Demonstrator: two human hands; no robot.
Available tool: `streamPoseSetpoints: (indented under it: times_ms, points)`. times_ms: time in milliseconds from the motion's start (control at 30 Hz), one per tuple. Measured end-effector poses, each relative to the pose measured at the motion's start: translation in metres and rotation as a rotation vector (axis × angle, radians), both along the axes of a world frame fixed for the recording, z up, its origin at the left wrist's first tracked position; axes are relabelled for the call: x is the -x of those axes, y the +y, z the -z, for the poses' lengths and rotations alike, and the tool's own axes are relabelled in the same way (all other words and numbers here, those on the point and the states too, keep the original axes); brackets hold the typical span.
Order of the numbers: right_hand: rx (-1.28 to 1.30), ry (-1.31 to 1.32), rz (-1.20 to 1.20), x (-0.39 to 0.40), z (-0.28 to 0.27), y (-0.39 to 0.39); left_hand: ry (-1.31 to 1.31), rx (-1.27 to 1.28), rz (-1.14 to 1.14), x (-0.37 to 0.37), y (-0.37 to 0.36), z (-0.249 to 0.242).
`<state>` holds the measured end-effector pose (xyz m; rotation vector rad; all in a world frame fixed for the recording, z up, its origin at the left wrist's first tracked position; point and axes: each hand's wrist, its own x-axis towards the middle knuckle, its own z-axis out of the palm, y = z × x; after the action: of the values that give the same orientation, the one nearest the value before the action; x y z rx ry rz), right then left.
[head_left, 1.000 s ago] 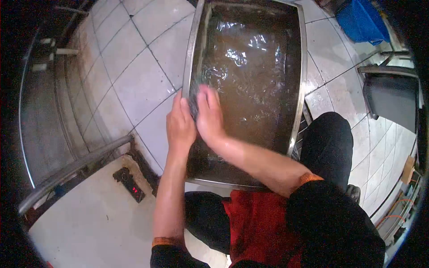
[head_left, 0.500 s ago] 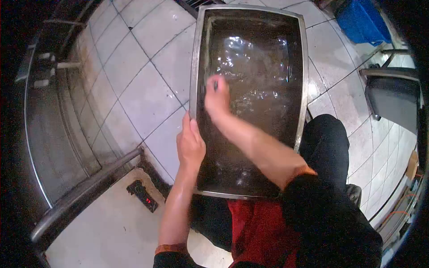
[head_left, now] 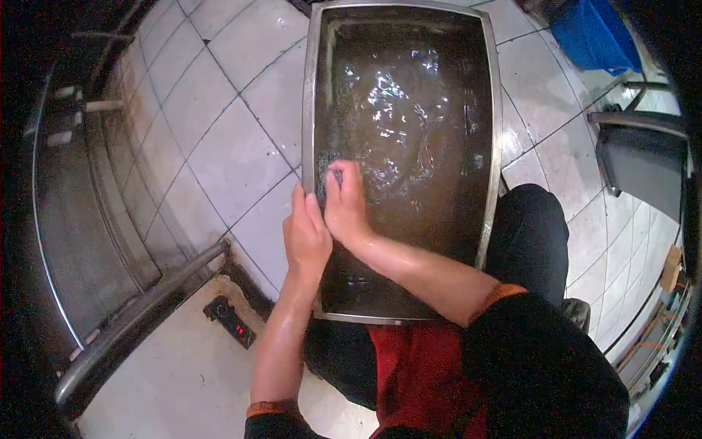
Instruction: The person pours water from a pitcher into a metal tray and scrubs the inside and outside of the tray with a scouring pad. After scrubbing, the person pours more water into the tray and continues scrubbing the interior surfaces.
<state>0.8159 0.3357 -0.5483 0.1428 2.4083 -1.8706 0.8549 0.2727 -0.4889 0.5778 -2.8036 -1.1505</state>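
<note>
A large, wet, dark metal tray (head_left: 490, 110) stands tilted on the tiled floor in front of me, its near end resting against my legs. My left hand (head_left: 306, 233) grips the tray's left rim from outside. My right hand (head_left: 345, 203) presses a dark scouring pad (head_left: 330, 174) against the tray's inner surface, close to the left wall and right beside my left hand. Water glistens across the middle of the tray.
White floor tiles (head_left: 219, 124) lie to the left. A curved steel counter edge and rail (head_left: 139, 307) run along the left and lower left. A blue bin (head_left: 592, 33) sits at the top right, a dark stool or stand (head_left: 643, 164) at the right.
My right hand swept up along the tray's left side, then came back down beside my left hand. The left hand stayed on the rim. The tray shifted slightly in view.
</note>
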Motion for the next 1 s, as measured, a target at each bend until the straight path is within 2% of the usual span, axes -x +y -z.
streamPoseSetpoints:
  times_ms: [100,133,233,267,333,400,467,533,600,700,733,800,867,900,1000]
  points:
    - [0.029,0.015,0.116,0.087,0.006,-0.015,-0.087,0.025,0.003,-0.002,0.001,-0.006]
    - [0.031,0.211,0.228,0.13,0.019,-0.025,-0.098,0.022,-0.004,0.001,0.002,-0.007]
    - [0.064,0.196,0.227,0.216,0.056,-0.03,-0.157,0.025,-0.007,-0.001,0.0,-0.01]
    - [0.164,0.011,0.217,0.22,0.069,-0.029,-0.188,0.035,-0.011,0.0,-0.002,-0.011]
    - [0.108,-0.36,0.121,0.18,0.033,-0.017,-0.237,0.036,-0.013,0.003,0.0,-0.014]
    - [-0.032,-0.143,0.146,0.125,0.084,-0.024,-0.187,0.114,-0.001,-0.003,0.0,-0.007]
    - [-0.055,-0.111,0.129,0.079,0.055,-0.023,-0.146,0.103,0.013,0.003,0.0,-0.003]
    - [0.041,-0.105,0.169,0.119,0.047,-0.025,-0.151,0.026,0.015,0.001,-0.004,-0.004]
    - [0.066,-0.022,0.068,0.174,0.028,-0.015,-0.213,0.032,0.002,0.002,-0.003,-0.012]
    - [0.046,0.163,0.164,0.15,0.046,-0.026,-0.224,0.018,-0.01,-0.003,-0.006,-0.007]
    - [-0.03,0.267,0.125,0.119,0.041,-0.022,-0.196,0.005,-0.009,0.001,-0.006,-0.005]
    - [0.029,0.19,0.053,0.116,0.024,-0.016,-0.166,0.007,0.007,0.001,-0.002,-0.009]
    - [-0.017,0.076,-0.004,0.175,0.005,-0.012,-0.159,0.028,0.003,0.001,-0.003,-0.008]
    - [-0.016,0.033,0.076,0.18,0.002,-0.019,-0.189,0.046,0.006,-0.004,-0.005,-0.008]
    - [-0.049,0.205,0.022,0.106,0.04,-0.015,-0.168,0.019,0.016,0.0,-0.006,-0.004]
